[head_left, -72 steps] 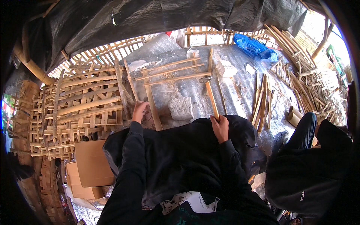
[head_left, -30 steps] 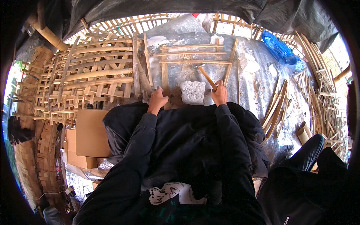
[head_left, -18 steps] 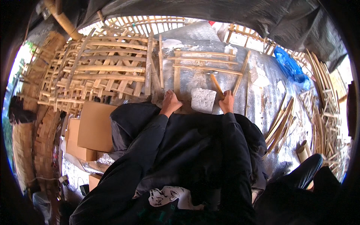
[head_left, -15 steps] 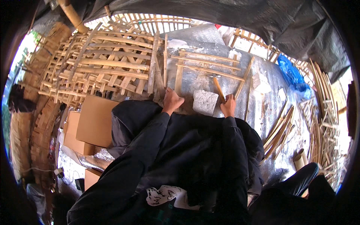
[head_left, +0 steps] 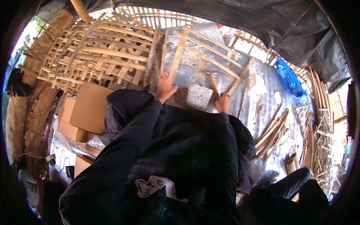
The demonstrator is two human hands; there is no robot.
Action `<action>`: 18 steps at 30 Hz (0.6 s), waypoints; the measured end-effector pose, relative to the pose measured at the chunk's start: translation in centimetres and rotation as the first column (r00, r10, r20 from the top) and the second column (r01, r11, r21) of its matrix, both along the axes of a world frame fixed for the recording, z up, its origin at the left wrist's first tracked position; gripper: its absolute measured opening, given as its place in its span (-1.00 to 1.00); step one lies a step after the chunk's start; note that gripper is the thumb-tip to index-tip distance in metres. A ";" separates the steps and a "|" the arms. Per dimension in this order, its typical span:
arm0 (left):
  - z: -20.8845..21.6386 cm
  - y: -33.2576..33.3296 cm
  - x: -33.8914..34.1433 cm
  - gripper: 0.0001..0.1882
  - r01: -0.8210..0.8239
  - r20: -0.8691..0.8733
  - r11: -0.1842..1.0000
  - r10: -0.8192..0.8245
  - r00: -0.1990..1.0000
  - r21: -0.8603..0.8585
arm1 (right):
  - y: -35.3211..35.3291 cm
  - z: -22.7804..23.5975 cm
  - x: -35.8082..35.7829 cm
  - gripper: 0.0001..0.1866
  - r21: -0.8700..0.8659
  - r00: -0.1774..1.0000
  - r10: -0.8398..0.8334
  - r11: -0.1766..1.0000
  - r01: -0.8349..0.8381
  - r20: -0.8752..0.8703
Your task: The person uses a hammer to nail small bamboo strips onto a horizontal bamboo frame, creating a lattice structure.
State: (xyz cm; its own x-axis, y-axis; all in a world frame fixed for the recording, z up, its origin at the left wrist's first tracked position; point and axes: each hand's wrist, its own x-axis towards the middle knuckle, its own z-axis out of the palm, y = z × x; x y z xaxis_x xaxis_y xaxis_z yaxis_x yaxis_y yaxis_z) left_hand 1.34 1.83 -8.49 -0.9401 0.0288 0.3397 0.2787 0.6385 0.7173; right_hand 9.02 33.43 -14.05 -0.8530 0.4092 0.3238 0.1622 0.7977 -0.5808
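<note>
A ladder-like frame of thin bamboo strips [head_left: 204, 50] lies aslant in front of me, several crosspieces joining a left and a right slat. My left hand [head_left: 166, 90] is around the near end of the left bamboo slat [head_left: 176, 62], its thumb toward the right. My right hand [head_left: 222, 103] is closed at the near end of the right bamboo slat [head_left: 240, 76]. A short orange-brown wooden stick [head_left: 214, 84] also sticks out of that hand; whether it is a tool handle cannot be made out. Between my hands sits a pale, rough block [head_left: 199, 97].
A large woven bamboo lattice [head_left: 112, 52] stands at the left, above cardboard boxes [head_left: 90, 107]. Loose bamboo strips [head_left: 273, 129] and a blue plastic bag [head_left: 288, 80] lie to the right. Black sheeting [head_left: 277, 22] hangs overhead. Another person's dark-clad knee [head_left: 296, 183] shows at lower right.
The frame's left side has swung away from me together with my left hand, so its crosspieces now slope down to the right. My right hand keeps its hold. The whole view has shifted slightly.
</note>
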 end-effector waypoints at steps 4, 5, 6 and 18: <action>-1.6 -1.5 -0.5 -0.26 -0.032 -0.001 0.996 0.032 0.999 -0.084 | -1.8 1.3 0.1 -0.64 -0.173 0.987 0.039 0.985 -0.012 0.155; -1.8 -1.5 -0.4 -0.25 -0.026 0.009 0.996 0.027 1.000 -0.090 | -1.7 1.5 0.3 -0.62 -0.085 0.980 0.044 0.996 -0.028 0.194; -1.9 -1.7 -0.4 -0.24 -0.024 0.016 0.995 0.026 1.000 -0.098 | -2.0 1.6 0.5 -0.59 0.001 0.971 0.050 0.999 -0.052 0.233; -2.3 -2.9 -1.4 -0.42 -0.030 0.081 0.997 0.035 0.996 -0.068 | -2.2 2.1 1.6 -0.70 0.162 0.959 -0.105 0.985 0.063 0.262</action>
